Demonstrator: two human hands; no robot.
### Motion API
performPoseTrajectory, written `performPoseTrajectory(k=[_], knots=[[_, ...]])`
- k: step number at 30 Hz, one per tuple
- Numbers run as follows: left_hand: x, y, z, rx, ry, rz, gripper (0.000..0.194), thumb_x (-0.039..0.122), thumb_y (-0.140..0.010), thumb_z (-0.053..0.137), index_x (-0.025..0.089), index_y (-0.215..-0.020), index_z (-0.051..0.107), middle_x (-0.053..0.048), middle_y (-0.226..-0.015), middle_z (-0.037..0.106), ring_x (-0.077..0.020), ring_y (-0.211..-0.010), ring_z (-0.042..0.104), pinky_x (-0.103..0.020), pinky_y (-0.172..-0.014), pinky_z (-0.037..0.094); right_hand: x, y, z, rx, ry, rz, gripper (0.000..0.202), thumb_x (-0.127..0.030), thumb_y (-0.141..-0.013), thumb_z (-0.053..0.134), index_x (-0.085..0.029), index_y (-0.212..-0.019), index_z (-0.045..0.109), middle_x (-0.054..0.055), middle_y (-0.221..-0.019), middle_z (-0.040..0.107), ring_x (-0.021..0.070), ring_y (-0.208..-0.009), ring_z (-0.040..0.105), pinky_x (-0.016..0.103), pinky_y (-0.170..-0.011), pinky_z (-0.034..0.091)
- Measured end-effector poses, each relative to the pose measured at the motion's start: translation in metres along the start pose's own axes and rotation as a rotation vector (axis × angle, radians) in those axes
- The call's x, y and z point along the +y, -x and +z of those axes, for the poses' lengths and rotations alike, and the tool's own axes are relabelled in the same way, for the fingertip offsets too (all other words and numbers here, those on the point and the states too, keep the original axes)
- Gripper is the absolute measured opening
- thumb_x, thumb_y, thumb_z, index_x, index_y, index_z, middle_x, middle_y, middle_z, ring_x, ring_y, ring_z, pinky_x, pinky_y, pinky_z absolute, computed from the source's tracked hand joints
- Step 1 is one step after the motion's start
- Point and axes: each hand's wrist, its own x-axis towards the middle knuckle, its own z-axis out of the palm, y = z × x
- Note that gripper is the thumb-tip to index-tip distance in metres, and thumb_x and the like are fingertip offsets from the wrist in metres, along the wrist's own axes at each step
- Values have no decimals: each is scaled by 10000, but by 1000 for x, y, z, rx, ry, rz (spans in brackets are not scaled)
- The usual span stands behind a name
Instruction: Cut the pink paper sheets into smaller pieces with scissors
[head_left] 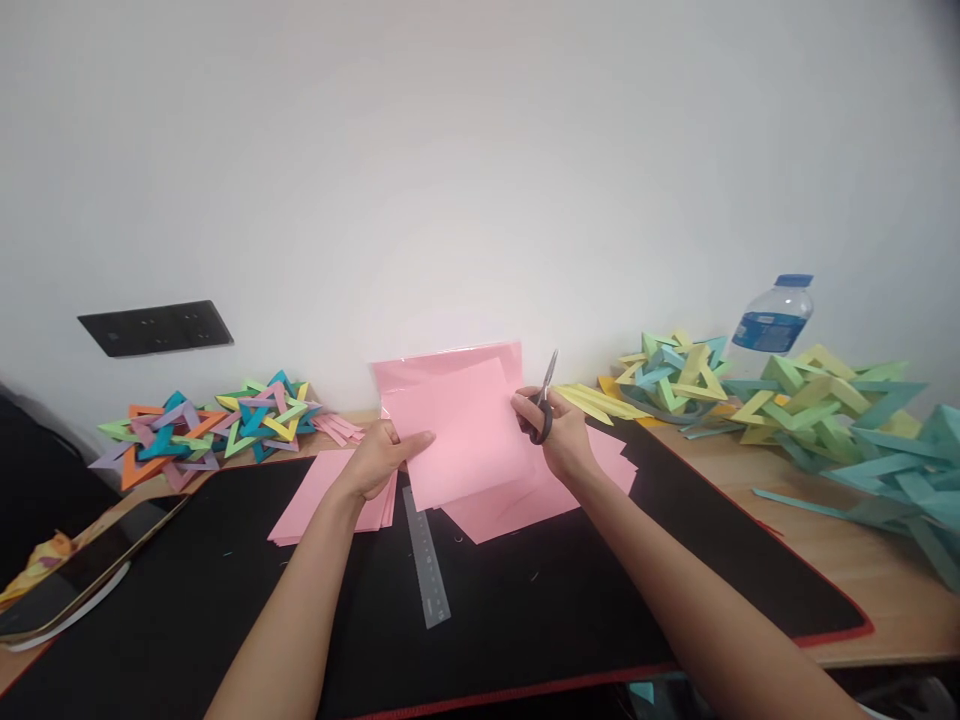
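A sheet of pink paper (465,435) is held up, tilted, above the black mat. My left hand (379,460) grips its left edge, the thumb lying across the front. At the right edge is my right hand (555,430), closed around the dark handles of a pair of scissors (549,375) whose blades point up; its fingertips also touch or pinch the sheet. More pink sheets (517,515) lie on the mat beneath, and a stack of pink paper (322,490) rests to the left. A clear ruler (427,570) lies below the held sheet.
Folded paper stars (266,415) stand at the back left, larger green and blue paper models (825,400) at the right. Yellow strips (600,402) lie behind my right hand. A water bottle (776,315) stands by the wall; a phone (90,565) lies at the left edge.
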Motion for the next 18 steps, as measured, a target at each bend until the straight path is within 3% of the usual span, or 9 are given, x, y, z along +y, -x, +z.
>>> performPoseTrajectory(k=[3,8,13,18], knots=[[4,0,-5,-9,47,47,236,311,-625,766,122,-554,644,8,-494,577,-105,-471,492,-211,-418,367,0,-1,-1,-72,-25,24,313,-427,-674,663,-150,-799,588,-11,-609,485,96,-550,437,242,-504,349],[14,3,-9,46,120,96,166,251,-615,784,132,-578,674,51,-396,496,-101,-464,487,-209,-444,377,3,2,-2,-220,93,63,267,-378,-640,660,-160,-784,606,-48,-521,415,82,-497,377,230,-467,316],[16,4,-8,35,103,23,167,263,-605,788,121,-615,700,24,-457,579,-100,-443,502,-205,-416,369,3,9,3,-444,89,137,136,-249,-545,636,-173,-600,538,-50,-514,444,64,-464,352,206,-420,280],[12,3,-10,10,90,12,191,281,-614,781,112,-593,696,-15,-536,645,-118,-481,553,-209,-442,415,8,11,5,-490,41,127,82,-179,-533,593,-173,-577,524,-49,-529,486,66,-473,397,202,-434,318]])
